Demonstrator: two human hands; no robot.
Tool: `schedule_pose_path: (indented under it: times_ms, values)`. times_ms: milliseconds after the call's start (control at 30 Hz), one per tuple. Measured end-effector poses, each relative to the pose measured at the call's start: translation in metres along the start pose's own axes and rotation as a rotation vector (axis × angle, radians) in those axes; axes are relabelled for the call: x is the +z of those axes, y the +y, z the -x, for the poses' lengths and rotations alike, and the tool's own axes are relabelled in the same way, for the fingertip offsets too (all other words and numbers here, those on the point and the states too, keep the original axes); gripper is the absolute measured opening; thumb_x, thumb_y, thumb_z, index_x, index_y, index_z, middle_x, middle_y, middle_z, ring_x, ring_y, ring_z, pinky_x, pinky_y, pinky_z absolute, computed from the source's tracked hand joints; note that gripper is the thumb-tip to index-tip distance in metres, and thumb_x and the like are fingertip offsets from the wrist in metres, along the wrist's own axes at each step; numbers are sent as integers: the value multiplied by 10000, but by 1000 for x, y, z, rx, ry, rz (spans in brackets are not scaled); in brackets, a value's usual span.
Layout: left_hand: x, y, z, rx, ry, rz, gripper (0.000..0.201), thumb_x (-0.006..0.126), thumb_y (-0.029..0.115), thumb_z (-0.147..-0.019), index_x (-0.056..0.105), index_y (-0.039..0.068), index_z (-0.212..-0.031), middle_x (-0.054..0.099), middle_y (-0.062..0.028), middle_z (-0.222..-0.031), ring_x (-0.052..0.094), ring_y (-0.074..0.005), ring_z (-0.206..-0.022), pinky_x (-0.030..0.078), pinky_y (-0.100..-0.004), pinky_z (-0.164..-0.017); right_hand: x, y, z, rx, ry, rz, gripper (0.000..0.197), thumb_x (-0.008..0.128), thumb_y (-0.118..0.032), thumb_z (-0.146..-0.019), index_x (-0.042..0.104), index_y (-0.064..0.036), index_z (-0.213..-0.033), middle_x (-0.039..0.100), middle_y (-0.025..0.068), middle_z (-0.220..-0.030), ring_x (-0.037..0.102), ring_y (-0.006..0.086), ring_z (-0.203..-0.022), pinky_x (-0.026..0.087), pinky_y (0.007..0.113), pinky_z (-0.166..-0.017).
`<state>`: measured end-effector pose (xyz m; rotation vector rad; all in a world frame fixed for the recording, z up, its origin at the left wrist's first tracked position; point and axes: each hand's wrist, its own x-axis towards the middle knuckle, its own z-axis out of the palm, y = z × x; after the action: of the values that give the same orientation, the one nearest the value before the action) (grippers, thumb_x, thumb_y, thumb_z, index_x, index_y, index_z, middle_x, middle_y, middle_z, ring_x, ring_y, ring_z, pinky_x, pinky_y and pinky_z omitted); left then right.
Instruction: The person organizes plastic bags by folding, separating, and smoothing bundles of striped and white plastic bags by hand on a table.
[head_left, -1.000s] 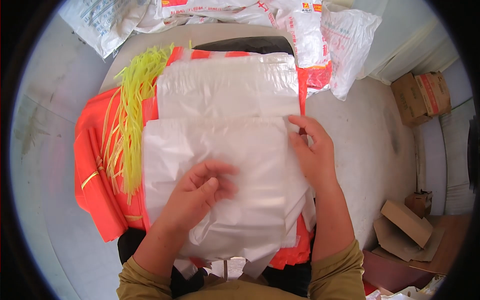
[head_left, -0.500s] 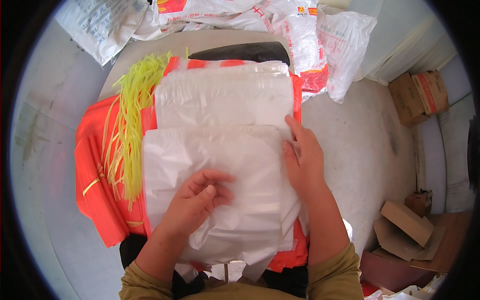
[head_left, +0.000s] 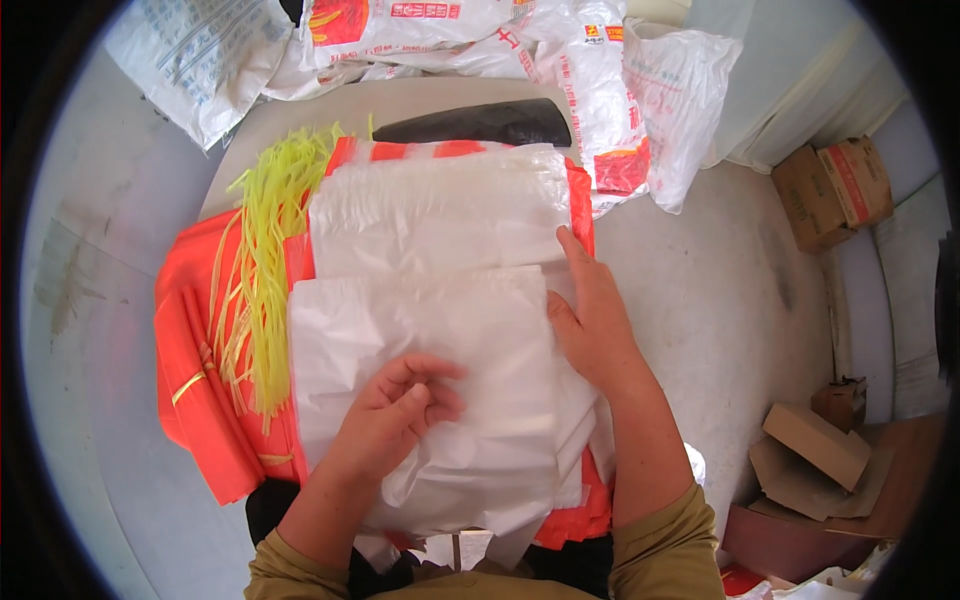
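Note:
Clear plastic bags lie in two overlapping piles: the nearer pile [head_left: 470, 325] covers the lower part of the farther pile [head_left: 430, 205]. Above the nearer pile, my left hand [head_left: 390, 410] is loosely curled, its fingers apart and slightly blurred, with nothing visible in them. My right hand [head_left: 590, 315] rests along the right edge of the bags, fingers stretched out and thumb apart on the plastic. Red bags [head_left: 581, 205] show from beneath the clear ones. To the left, a bundle of yellow ties [head_left: 262, 290] lies across folded red bags [head_left: 190, 385].
Behind the piles lies a black bag [head_left: 480, 122] on the pale tabletop [head_left: 270, 110]. White printed sacks [head_left: 590, 100] line the far side. Cardboard boxes [head_left: 832, 195] stand at the far right, and an opened carton [head_left: 815, 450] sits at the lower right.
My right hand has shifted slightly left along the bags' edge, its thumb spreading a little. My left hand stays nearly in place. The whole view has moved slightly.

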<state>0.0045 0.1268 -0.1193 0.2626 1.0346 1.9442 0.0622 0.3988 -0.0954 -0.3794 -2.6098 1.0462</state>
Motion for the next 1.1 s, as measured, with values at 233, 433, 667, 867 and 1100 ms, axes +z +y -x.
schedule_pose_path:
  times_ms: [233, 433, 667, 867, 1100]
  values:
    - [-1, 0, -2, 6, -24, 0, 286, 481, 120, -1064, 549, 10, -1319, 602, -141, -1336, 659, -187, -1049, 534, -358, -952, 0, 0, -4, 63, 28, -113, 710, 640, -144, -918, 338, -42, -1552, 461, 238, -1517, 424, 396, -1411, 347, 445, -1171]
    - [-3, -1, -2, 16, -31, 11, 290, 503, 143, -1066, 548, 13, -1321, 602, -146, -1339, 663, -191, -1053, 539, -359, -948, -3, -8, -4, 130, 7, -145, 696, 656, -144, -915, 371, -59, -1544, 463, 235, -1519, 418, 389, -1423, 344, 435, -1174]
    - [-2, -1, -1, 9, -34, 33, 282, 492, 109, -1063, 553, 9, -1320, 611, -132, -1328, 661, -187, -1063, 534, -367, -963, 1, -11, -1, -23, 35, -182, 641, 632, -92, -927, 423, -122, -1533, 471, 200, -1522, 382, 360, -1454, 320, 430, -1191]
    - [-2, -2, -2, 12, -33, 48, 275, 477, 96, -1068, 556, 5, -1315, 619, -120, -1316, 658, -187, -1066, 530, -380, -971, -8, -31, 3, -148, -66, -258, 404, 671, -4, -870, 681, -55, -1271, 617, 117, -1397, 613, 292, -1210, 482, 350, -1035]
    - [-11, -6, 0, -10, 49, 131, 443, 376, 318, -1114, 468, 33, -1440, 584, -141, -1391, 642, -251, -1160, 544, -428, -971, 9, -39, 13, -694, -27, 29, 287, 676, -51, -750, 721, -25, -1033, 695, 109, -1210, 654, 306, -995, 549, 401, -850]
